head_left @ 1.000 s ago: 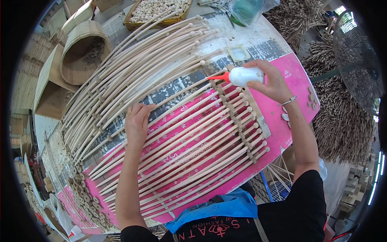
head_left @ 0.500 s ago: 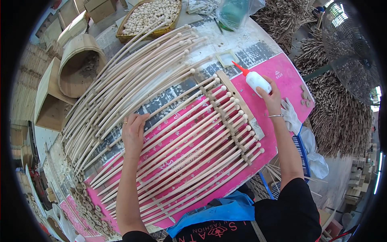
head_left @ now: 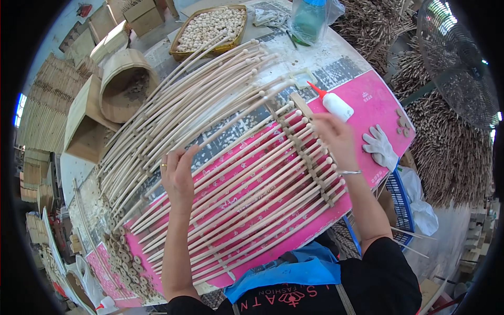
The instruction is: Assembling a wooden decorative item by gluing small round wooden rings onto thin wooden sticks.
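A row of long pale wooden rods (head_left: 247, 194) lies side by side on a pink sheet (head_left: 375, 100), crossed by a notched wooden slat (head_left: 310, 157) near their ball ends. My left hand (head_left: 177, 176) lies flat on the rods, fingers spread. Over the slat, my right hand (head_left: 336, 139) rests with its fingers curled on the rods, holding nothing. A white glue bottle with a red tip (head_left: 332, 102) lies on the pink sheet just beyond that hand.
A loose pile of more rods (head_left: 184, 105) fans out behind. A basket of wooden beads (head_left: 212, 26) stands at the back. A white glove (head_left: 380, 147) lies right of my hand. Wooden boxes (head_left: 89, 121) and a fan (head_left: 459, 58) flank the table.
My right hand has put down the glue bottle on the pink sheet and come back onto the slat. The left hand has shifted slightly along the rods.
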The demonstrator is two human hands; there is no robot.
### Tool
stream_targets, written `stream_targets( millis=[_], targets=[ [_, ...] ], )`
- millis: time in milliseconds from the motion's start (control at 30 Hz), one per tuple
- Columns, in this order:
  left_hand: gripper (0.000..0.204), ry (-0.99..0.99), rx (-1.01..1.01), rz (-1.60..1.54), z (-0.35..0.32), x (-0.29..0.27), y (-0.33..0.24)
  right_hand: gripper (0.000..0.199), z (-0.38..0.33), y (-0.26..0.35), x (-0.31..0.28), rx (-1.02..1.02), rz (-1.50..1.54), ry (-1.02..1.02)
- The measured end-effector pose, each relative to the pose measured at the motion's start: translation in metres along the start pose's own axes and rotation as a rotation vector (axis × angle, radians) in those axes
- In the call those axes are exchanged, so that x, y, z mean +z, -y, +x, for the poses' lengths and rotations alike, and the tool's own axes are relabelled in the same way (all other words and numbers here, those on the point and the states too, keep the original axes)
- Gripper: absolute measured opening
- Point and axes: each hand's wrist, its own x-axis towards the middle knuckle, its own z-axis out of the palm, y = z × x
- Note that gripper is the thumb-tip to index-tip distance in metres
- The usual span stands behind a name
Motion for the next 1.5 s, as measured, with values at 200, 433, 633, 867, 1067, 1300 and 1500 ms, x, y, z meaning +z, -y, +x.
stream_targets(
  millis=[200,433,633,867,1067,1300,1500],
  targets=[
    [0.037,0.073,0.146,0.069,-0.006,-0.071,-0.064,0.043,-0.049,0.022,0.109,0.385,0.897,0.397],
    [0.047,0.255,-0.065,0.316,-0.070,-0.185,-0.064,0.032,-0.083,0.026,0.096,0.343,0.758,0.261],
    [0.042,0.354,-0.371,-0.059,-0.125,-0.206,-0.053,0.032,-0.110,0.029,0.078,0.386,0.691,0.282],
    [0.056,0.318,-0.254,-0.079,-0.143,-0.199,-0.068,0.031,-0.143,0.035,0.093,0.374,0.689,0.423],
    [0.077,0.261,-0.134,-0.050,-0.107,-0.125,-0.132,0.031,-0.197,0.035,0.143,0.474,0.758,0.550],
    [0.063,0.260,-0.312,-0.332,-0.125,-0.140,-0.128,0.044,-0.181,0.037,0.118,0.310,0.609,0.638],
    [0.061,0.273,-0.438,-0.439,-0.134,-0.148,-0.137,0.040,-0.202,0.028,0.131,0.418,0.707,0.669]
  ],
)
